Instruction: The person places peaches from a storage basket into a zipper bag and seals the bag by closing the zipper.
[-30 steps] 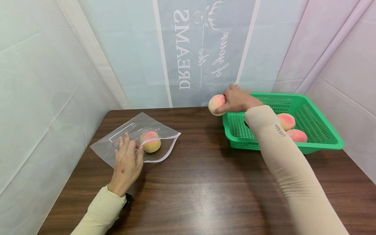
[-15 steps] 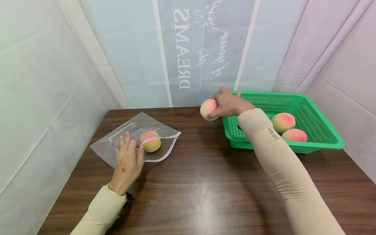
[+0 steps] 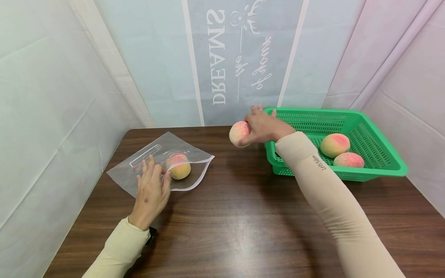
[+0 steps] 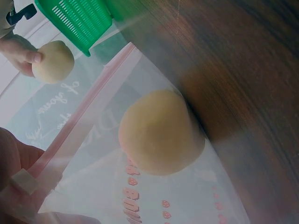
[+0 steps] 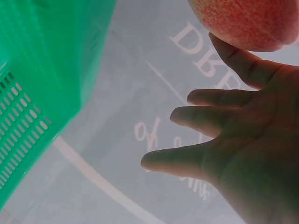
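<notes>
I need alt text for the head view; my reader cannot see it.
A right hand holds a round pink-cream peach, left of a perforated green plastic basket showing two pink-yellow peaches; a left hand holds a clear plastic zip bag containing another peach.

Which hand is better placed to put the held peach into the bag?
The right hand, most likely: it holds the peach, and the plastic bag opens toward that side. The left hand is occupied holding the bag.
</notes>
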### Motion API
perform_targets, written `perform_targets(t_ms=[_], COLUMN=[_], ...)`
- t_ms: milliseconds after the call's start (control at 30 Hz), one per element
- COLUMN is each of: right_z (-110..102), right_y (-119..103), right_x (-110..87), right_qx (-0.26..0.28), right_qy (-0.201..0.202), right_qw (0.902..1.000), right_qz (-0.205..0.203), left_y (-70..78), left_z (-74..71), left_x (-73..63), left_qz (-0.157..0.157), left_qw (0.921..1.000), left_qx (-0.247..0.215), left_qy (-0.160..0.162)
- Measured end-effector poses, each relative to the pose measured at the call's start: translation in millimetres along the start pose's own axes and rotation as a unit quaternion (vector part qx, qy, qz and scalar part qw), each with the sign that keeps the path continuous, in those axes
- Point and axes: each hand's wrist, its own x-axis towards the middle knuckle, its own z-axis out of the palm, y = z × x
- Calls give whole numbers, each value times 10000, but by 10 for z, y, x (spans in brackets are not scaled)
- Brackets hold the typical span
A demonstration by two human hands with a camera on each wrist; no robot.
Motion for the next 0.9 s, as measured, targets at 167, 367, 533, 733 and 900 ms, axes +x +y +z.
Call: perform_targets(t_ms=[167,367,533,733,900], right_z=[31,83,107,129,180], right_y=[-96,-203,-274,-345,-402], right_x=[-35,-76,-122,-165,-178], right_qx=[0,-149,-106,-173,-384], right_qy=[-14,76,17,16,43], right_qw=[10000,9996,9993,9987,9975], right_qz=[-60,-214,-349,-481,-597], left_y=[3,4,5,7,12], left_z=[2,12,22,27,38], left_x=[-8,-21,-30,-33,-41], left_qz=[-23,-11,22,41,30], left_qw=[10000,10000,10000,10000,10000], left_qx=[27,25,47,62,27], left_qy=[-5,14,39,62,64])
